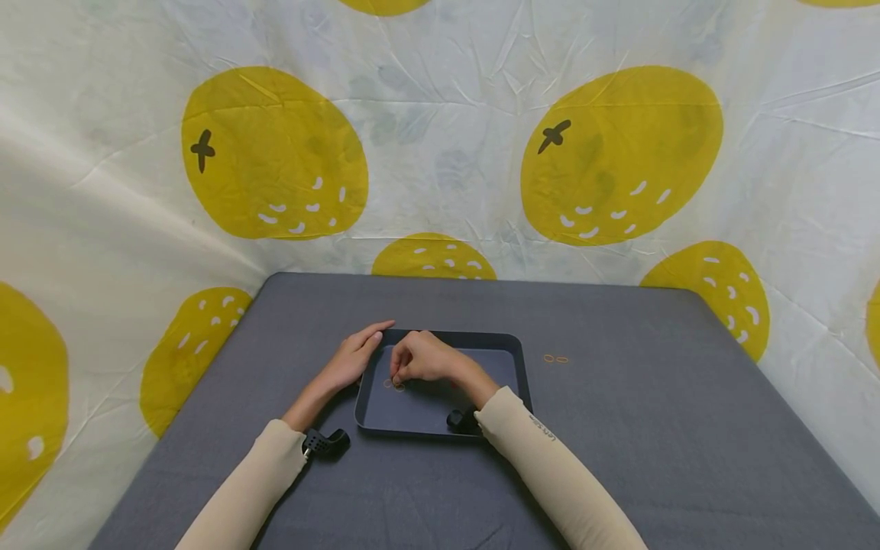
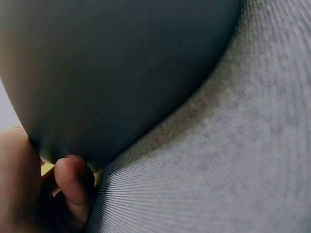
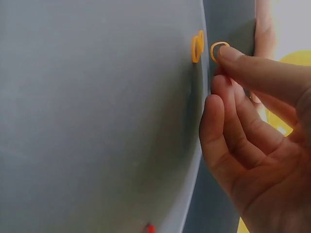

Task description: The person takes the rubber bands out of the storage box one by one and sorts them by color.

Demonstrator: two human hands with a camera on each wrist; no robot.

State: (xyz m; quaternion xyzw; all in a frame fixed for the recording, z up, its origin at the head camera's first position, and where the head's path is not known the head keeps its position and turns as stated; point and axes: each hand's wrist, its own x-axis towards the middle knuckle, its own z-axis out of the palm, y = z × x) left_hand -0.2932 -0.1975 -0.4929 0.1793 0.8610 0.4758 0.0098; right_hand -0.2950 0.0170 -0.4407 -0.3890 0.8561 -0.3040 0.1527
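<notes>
Behind and to both sides of the desk [image 1: 687, 367], a white fabric backdrop [image 1: 447, 172] hangs as walls, wrinkled and creased, printed with big yellow citrus fruits [image 1: 275, 137], the two largest each bearing a dark cross-shaped mark and small pale dashes. More are partly hidden behind the desk's edges or cut off by the head view's borders. The desk, with rounded far corners, wears plain grey cloth [image 2: 233, 155], and soft light leaves the left wall [image 1: 82, 229] creamier than the right wall [image 1: 825, 191]
</notes>
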